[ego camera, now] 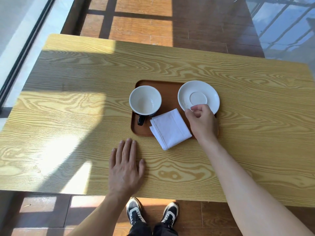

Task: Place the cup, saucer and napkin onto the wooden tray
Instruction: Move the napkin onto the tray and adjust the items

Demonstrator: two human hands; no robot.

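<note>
White saucer (198, 96) pinched at near rim by right hand (202, 121); left hand (125, 166) flat, open on desk (68, 99). Risk: thin rim grip slips, saucer clatters onto tray (167, 89).

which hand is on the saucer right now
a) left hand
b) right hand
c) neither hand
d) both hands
b: the right hand has its grip on the near rim of the white saucer over the wooden tray, while the left hand lies flat on the table.
</note>
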